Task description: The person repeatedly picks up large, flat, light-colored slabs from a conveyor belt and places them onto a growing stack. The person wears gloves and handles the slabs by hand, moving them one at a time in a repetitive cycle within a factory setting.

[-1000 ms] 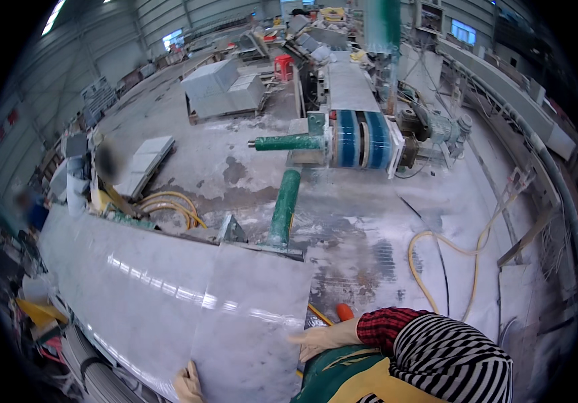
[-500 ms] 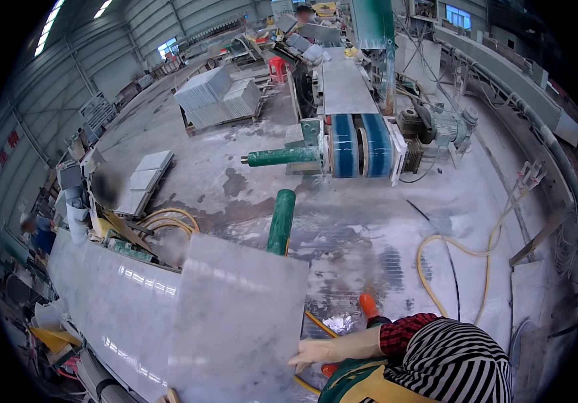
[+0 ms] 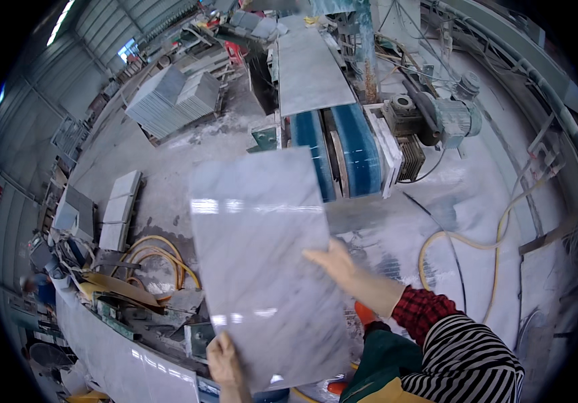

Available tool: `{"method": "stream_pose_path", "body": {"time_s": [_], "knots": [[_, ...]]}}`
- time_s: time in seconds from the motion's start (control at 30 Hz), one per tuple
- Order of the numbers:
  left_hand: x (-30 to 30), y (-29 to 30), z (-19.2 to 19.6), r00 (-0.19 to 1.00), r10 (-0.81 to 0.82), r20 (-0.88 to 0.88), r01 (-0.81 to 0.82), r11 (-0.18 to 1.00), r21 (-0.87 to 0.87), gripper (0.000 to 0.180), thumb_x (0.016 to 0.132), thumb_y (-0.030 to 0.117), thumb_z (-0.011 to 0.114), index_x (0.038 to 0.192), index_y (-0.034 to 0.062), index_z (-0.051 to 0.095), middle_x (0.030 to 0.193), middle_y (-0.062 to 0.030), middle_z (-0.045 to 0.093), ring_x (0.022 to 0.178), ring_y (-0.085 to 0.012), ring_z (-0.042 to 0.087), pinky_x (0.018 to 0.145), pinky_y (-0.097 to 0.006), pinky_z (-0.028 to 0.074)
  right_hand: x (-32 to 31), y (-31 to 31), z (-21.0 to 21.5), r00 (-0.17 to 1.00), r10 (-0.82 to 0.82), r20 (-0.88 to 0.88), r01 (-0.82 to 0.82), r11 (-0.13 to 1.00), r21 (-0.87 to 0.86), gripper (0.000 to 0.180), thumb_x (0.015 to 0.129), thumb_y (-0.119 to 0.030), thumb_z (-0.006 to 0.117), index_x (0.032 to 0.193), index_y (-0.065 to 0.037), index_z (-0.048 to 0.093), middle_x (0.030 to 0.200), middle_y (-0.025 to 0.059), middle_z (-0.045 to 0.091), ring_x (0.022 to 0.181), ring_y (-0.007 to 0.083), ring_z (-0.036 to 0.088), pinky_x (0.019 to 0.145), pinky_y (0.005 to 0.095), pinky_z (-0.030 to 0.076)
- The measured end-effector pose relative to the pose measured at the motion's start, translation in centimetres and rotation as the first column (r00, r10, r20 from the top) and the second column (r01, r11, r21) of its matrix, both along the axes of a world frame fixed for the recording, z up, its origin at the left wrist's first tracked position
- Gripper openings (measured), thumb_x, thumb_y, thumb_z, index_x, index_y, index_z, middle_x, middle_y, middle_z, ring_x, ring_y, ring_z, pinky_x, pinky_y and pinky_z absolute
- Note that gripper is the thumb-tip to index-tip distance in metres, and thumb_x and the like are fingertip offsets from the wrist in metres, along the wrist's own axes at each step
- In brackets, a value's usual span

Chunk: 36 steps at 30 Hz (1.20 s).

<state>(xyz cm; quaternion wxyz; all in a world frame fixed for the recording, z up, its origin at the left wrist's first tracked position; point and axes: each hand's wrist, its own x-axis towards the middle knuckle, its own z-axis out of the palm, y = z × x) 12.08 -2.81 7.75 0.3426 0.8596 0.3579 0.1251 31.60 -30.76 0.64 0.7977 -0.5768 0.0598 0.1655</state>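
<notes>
A polished, grey-veined stone slab [image 3: 262,248] is held tilted in front of me, off the table. My left hand [image 3: 225,359] grips its near left edge, fingers curled over the face. On the right long edge my right hand [image 3: 333,260] holds it, the thumb lying on the face and the other fingers hidden behind. The far edge of the slab overlaps the near end of the machine with blue belts [image 3: 361,151] in my view. Another polished slab [image 3: 128,363] lies flat at the lower left.
A further slab [image 3: 312,77] lies on the conveyor beyond the belts. A motor [image 3: 453,119] juts out at right. Stacked slabs [image 3: 161,101] stand at far left. Yellow hoses [image 3: 161,252] coil at left, and another yellow hose [image 3: 460,238] crosses the wet floor at right.
The slab has left the table surface at lower left and moved up and right toward the belts. My left hand has come into fuller view, gripping it.
</notes>
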Motion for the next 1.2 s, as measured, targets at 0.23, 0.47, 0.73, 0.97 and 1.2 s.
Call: {"method": "stream_pose_path", "body": {"time_s": [0.23, 0.47, 0.73, 0.97, 1.2], "knots": [[12.2, -10.9, -6.9, 0.974, -0.171, -0.146, 0.15, 0.978, -0.145, 0.056, 0.102, 0.05, 0.055, 0.09, -0.0027, 0.068, 0.072, -0.015, 0.064, 0.069, -0.0253, 0.061, 0.071, -0.041, 0.047, 9.9, -13.8, -2.1, 0.969, -0.163, -0.187, 0.136, 0.98, -0.146, 0.037, 0.093, -0.012, 0.075, 0.126, 0.001, 0.065, 0.113, 0.0091, 0.073, 0.102, 0.0181, 0.069, 0.091, 0.0354, 0.056], [16.0, -11.4, -8.8, 0.707, -0.511, -0.489, 0.581, 0.814, -0.011, 0.041, 0.102, 0.02, 0.052, 0.142, 0.0095, 0.052, 0.128, -0.0175, 0.062, 0.119, -0.0324, 0.06, 0.096, -0.041, 0.051, 12.6, -18.6, -2.2, 0.897, -0.19, -0.399, 0.163, 0.981, -0.102, 0.047, 0.094, -0.015, 0.075, 0.134, 0.0, 0.057, 0.123, 0.0124, 0.069, 0.111, 0.0222, 0.067, 0.094, 0.0401, 0.056], [15.7, -7.0, -13.2, 0.584, -0.671, -0.457, 0.705, 0.698, -0.123, 0.065, 0.101, 0.003, 0.046, 0.162, 0.0173, 0.026, 0.159, -0.0148, 0.041, 0.14, -0.0314, 0.047, 0.113, -0.038, 0.045, 4.1, -22.2, -4.0, 0.918, -0.007, -0.396, 0.066, 0.989, 0.136, 0.052, 0.099, -0.034, 0.068, 0.142, -0.006, 0.058, 0.133, 0.0101, 0.065, 0.12, 0.0194, 0.064, 0.103, 0.0372, 0.051], [18.8, -8.7, -14.1, 0.879, -0.313, -0.36, -0.012, 0.74, -0.673, 0.083, 0.098, 0.069, 0.05, 0.15, 0.0045, 0.05, 0.14, -0.0131, 0.059, 0.119, -0.023, 0.058, 0.101, -0.036, 0.047, -14.0, -20.9, -4.2, 0.714, 0.118, -0.69, -0.1, 0.993, 0.066, 0.057, 0.098, -0.046, 0.066, 0.135, -0.002, 0.063, 0.128, 0.0137, 0.068, 0.113, 0.0244, 0.066, 0.1, 0.0348, 0.049], [20.3, -11.4, -6.3, 0.718, -0.489, -0.495, 0.345, 0.868, -0.357, 0.058, 0.109, 0.039, 0.044, 0.159, 0.013, 0.033, 0.153, -0.0159, 0.047, 0.13, -0.0303, 0.054, 0.11, -0.039, 0.044, -13.7, -16.6, 0.4, 0.909, -0.171, -0.381, -0.087, 0.813, -0.575, 0.056, 0.096, -0.047, 0.065, 0.117, 0.004, 0.069, 0.108, 0.0231, 0.069, 0.099, 0.0333, 0.065, 0.09, 0.0378, 0.049]]}}
